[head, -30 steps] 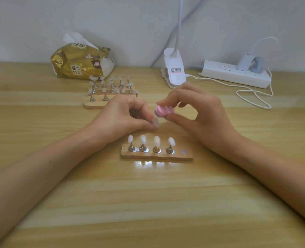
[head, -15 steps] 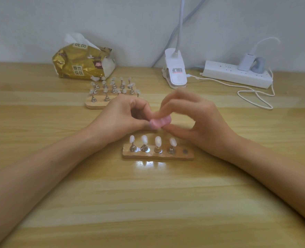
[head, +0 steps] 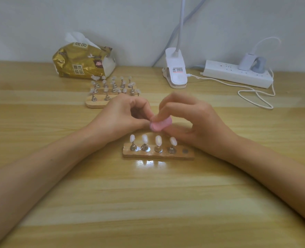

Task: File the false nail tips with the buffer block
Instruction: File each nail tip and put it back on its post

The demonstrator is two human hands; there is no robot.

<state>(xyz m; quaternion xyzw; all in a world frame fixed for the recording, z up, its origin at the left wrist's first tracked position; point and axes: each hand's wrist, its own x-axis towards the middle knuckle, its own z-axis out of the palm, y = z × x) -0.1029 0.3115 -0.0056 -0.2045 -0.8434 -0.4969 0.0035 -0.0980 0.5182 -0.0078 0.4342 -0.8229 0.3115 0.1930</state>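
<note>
My right hand (head: 189, 120) pinches a small pink buffer block (head: 160, 124) between thumb and fingers, just behind the near wooden holder (head: 159, 154). The block's left end lies against the fingertips of my left hand (head: 119, 119), whose fingers are curled and seem to pinch a nail tip; the tip itself is hidden behind the block. Several false nail tips (head: 158, 140) stand on metal stems along the near holder, and its right-most spot (head: 185, 151) is bare.
A second wooden holder (head: 96, 102) with several nail tips stands behind my left hand. Further back are a gold tissue pack (head: 82, 63), a white clip lamp base (head: 176, 72) and a white power strip (head: 237, 73) with a looped cable (head: 255, 97).
The pink block has moved left and down from between the hands onto my left fingertips. It now covers the nail tip that showed at those fingertips one second ago.
</note>
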